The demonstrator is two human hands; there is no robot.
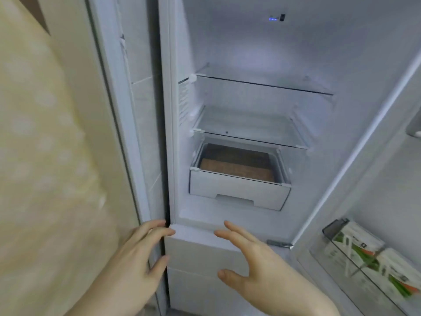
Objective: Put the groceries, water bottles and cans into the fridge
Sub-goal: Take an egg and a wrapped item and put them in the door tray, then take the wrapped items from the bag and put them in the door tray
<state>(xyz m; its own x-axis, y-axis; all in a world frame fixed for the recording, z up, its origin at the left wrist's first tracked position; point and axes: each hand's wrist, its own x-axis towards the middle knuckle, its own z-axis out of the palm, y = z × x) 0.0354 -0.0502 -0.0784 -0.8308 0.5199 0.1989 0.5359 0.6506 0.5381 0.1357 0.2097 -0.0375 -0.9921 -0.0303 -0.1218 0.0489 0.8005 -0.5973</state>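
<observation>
The white fridge (250, 42) stands open in front of me, lit inside. It has two bare glass shelves (262, 85) and a white drawer (239, 190) below them with a brown box inside. My left hand (141, 254) is at the fridge's lower left edge, fingers straight and holding nothing. My right hand (257, 258) hovers in front of the closed lower freezer door (200, 254), fingers spread and empty. No water bottles or cans are in view.
The open fridge door (376, 201) hangs at the right. Its lower door bin (337, 226) holds two white cartons (364, 254) with green and orange print. A cream patterned wall or curtain (45, 156) fills the left side.
</observation>
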